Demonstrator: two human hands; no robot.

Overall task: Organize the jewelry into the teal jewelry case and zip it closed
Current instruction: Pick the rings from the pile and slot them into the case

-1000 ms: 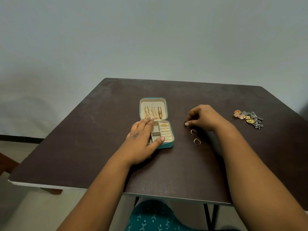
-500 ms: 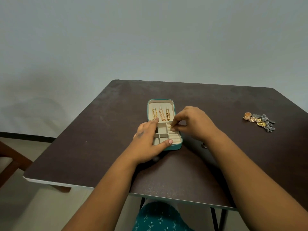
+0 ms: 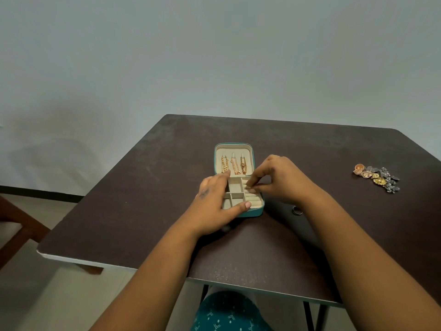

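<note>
While the right hand [image 3: 278,180] pinches thumb and forefinger together over the ring rolls at the right side of the case [image 3: 253,212], the step in hand looks to be seating a ring into a slot; whatever sits in the pinch is too small to make out. Left hand [image 3: 214,201] lies flat on the left half of the tray, fingers straight, thumb along the front edge, steadying it; holds nothing. Case sits open mid-table [image 3: 143,187], lid laid back with three gold chains [image 3: 235,165] hung inside; square compartments look bare.

Notes on doing it well: push down between two rolls rather than onto one, so the band wedges upright; keep the left palm bearing down, since a light case will likely skid under a sideways press; let go only once the ring stands by itself.

One ring [image 3: 297,210] lies on the table just beside the right wrist, near the case's front right corner; easy to knock with the forearm; lift the wrist when reaching back. Mixed pile of earrings [image 3: 375,177] waits well apart at far right; zip not yet touched.
</note>
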